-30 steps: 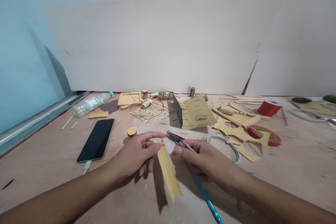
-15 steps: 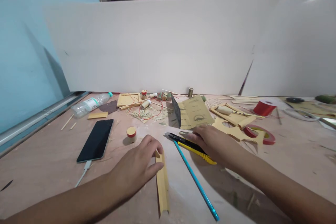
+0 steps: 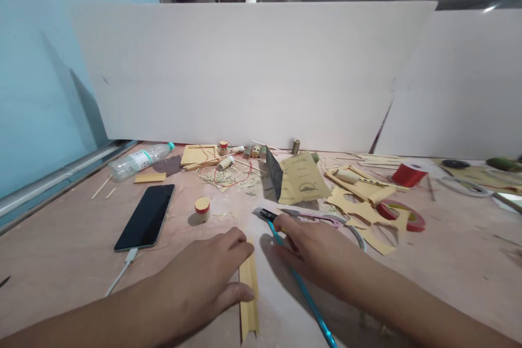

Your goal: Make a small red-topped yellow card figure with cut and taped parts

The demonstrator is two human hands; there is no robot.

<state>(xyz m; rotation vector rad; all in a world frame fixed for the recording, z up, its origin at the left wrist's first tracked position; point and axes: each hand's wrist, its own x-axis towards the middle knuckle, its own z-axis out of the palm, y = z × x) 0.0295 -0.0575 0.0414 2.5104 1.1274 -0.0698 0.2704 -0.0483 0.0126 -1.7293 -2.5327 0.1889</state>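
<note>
My left hand [image 3: 218,269] rests over a long folded strip of tan card [image 3: 248,315], fingers and thumb closed on its upper part while its near end lies on the table. To its right, my right hand [image 3: 312,247] has its fingers curled round a utility knife [image 3: 267,214]. Only the knife's blade and black front end show; the palm hides most of its yellow body. A blue pencil [image 3: 314,307] runs under this hand toward the near edge. Behind the fingers lies a pointed tool with a pinkish handle [image 3: 318,216].
A phone [image 3: 145,217] with a cable and a small red-topped cylinder [image 3: 202,209] lie left. Further back are a plastic bottle [image 3: 141,160], a folded sandpaper-like sheet [image 3: 304,176], card offcuts [image 3: 359,209], red tape [image 3: 416,223] and a red spool [image 3: 409,175]. A white board [image 3: 253,76] stands behind.
My right hand has come back and left from above the knife and now closes over its body. My left hand has shifted slightly nearer on the card strip, its fingers closer together.
</note>
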